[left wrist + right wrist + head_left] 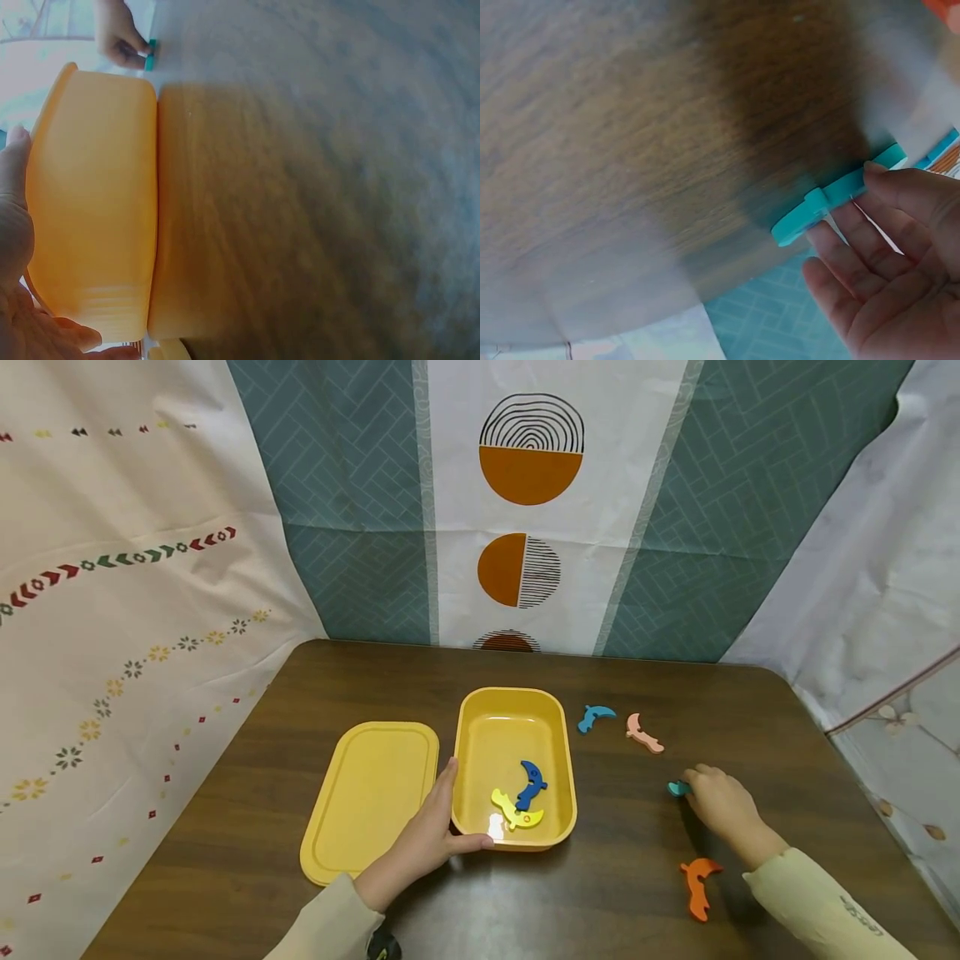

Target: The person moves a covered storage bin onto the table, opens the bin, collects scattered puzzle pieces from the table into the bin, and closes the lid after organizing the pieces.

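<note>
My left hand (pixel 422 837) holds the near left corner of a yellow plastic box (pixel 566 777), its thumb along the front rim and its fingers against the left wall. Inside the box lie a dark blue curved toy piece (pixel 532 783) and a yellow one (pixel 517 814), touching or overlapping. Over at the right of the table, my right hand (pixel 722 802) pinches a teal curved toy piece (pixel 840 189) between thumb and fingertips. In the right wrist view this piece is at the tabletop; whether it touches the wood I cannot tell.
A yellow lid (pixel 367 802) lies flat left of the box. Beyond the box's right side are a light blue piece (pixel 592 718) and a pink piece (pixel 642 735). An orange piece (pixel 697 887) lies nearer me. Patterned cloth (pixel 352 527) hangs behind the wooden table (pixel 585 902).
</note>
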`<action>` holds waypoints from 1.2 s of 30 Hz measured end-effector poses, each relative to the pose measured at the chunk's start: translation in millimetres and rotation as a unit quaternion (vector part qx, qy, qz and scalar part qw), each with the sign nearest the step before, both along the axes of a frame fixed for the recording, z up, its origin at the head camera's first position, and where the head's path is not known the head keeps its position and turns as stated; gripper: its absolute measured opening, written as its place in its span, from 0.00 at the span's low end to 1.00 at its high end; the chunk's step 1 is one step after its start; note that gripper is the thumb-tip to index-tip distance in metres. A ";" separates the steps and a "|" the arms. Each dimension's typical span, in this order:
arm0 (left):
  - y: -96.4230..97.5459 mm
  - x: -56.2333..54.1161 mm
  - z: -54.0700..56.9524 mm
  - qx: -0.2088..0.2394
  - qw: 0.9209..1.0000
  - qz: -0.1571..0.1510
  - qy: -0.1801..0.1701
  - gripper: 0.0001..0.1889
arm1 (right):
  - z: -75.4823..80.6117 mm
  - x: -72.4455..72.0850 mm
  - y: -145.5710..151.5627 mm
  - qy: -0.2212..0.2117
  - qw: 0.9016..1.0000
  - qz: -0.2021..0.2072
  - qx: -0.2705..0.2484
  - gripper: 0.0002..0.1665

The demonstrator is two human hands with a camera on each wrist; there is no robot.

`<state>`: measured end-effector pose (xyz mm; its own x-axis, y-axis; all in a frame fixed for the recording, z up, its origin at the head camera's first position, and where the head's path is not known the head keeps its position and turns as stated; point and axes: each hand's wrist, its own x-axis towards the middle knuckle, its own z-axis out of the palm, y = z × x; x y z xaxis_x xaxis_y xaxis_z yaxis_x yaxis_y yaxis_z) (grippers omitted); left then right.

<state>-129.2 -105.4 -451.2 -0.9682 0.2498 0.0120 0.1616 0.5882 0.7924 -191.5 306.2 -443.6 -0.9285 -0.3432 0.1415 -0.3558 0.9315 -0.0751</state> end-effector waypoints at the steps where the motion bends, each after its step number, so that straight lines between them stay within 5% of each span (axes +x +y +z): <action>1: 0.1 0.3 -0.2 0.001 1.000 0.000 0.002 0.62 | -0.1 -0.4 -0.2 0.003 1.000 0.001 0.000 0.05; 26: 0.3 0.6 2.4 -0.003 1.000 0.003 -0.005 0.62 | -6.2 0.3 1.1 0.021 1.000 0.012 -0.019 0.08; 36: 0.1 0.2 -0.2 -0.002 1.000 -0.002 0.008 0.61 | -5.5 4.0 0.7 0.049 0.999 0.012 0.011 0.10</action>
<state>-129.0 -105.3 -451.3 -0.9668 0.2541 0.0261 0.1764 0.5901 0.7878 -187.5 306.9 -449.0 -0.9022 -0.3692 0.2229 -0.3827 0.9237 -0.0191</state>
